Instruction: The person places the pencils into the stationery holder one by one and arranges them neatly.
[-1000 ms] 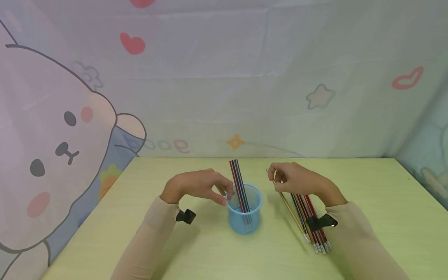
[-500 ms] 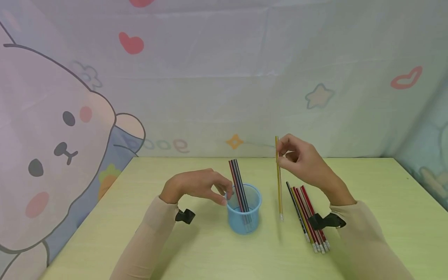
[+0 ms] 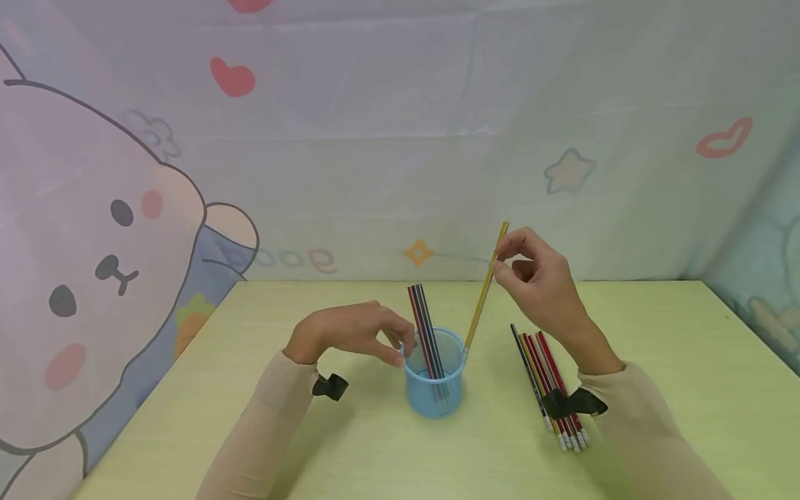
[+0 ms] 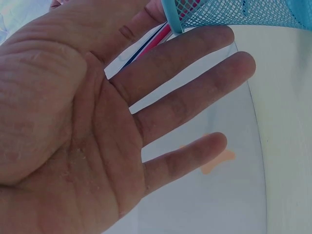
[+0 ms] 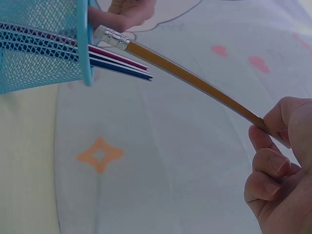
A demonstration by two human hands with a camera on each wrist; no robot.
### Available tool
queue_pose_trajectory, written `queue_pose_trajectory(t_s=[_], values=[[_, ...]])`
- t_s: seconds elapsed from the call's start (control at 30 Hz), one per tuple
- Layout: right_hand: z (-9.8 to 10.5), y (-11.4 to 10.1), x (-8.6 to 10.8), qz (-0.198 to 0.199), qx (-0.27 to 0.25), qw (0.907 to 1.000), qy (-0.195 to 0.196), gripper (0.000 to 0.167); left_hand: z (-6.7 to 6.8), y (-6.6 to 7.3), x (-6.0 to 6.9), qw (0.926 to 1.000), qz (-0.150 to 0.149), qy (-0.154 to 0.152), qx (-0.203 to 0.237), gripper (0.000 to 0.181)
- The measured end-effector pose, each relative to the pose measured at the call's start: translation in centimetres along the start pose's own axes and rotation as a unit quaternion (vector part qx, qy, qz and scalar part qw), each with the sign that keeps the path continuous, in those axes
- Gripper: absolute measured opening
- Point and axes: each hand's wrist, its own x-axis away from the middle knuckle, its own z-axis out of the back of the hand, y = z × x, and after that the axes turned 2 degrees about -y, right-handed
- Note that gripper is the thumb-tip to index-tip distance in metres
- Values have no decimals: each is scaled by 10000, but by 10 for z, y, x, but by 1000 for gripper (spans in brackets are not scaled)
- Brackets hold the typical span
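Note:
A light-blue mesh pencil cup stands upright on the table, with several dark and red pencils leaning in it. My left hand pinches its left rim between thumb and index finger; the other fingers stretch out straight in the left wrist view. Between thumb and fingertips, my right hand holds a yellow pencil near its upper end, tilted with the eraser end down. That silver-ferruled eraser end is close to the cup's mouth in the right wrist view; whether it touches the rim I cannot tell.
To the right of the cup, several pencils lie side by side on the pale yellow table, eraser ends toward me. A printed cloth backdrop hangs behind the table's far edge.
My right hand has lifted the yellow pencil off the table beside the others, turned it steeper and carried its eraser end left to the cup. My left hand has stayed at the rim.

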Motion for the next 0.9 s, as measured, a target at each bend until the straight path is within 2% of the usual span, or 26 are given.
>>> queue_pose_trajectory(t_s=[0.2, 0.3, 0.57, 0.7, 0.9], values=[[-13, 8, 1, 280, 264, 9990, -243, 15, 0, -2, -1, 10000, -59, -3, -23, 6], [-21, 13, 3, 441, 395, 9971, -485, 17, 0, -2, -2, 10000, -74, -14, -13, 6], [-47, 29, 10, 723, 1117, 9819, -1346, 18, 0, -1, -3, 9999, -100, -47, 71, 6], [-57, 36, 14, 746, 1329, 9755, -1589, 17, 0, -2, -3, 9999, -114, -65, 41, 5], [-63, 41, 14, 674, 1379, 9733, -1706, 16, 0, -3, -3, 9999, -109, -51, 6, 6]])
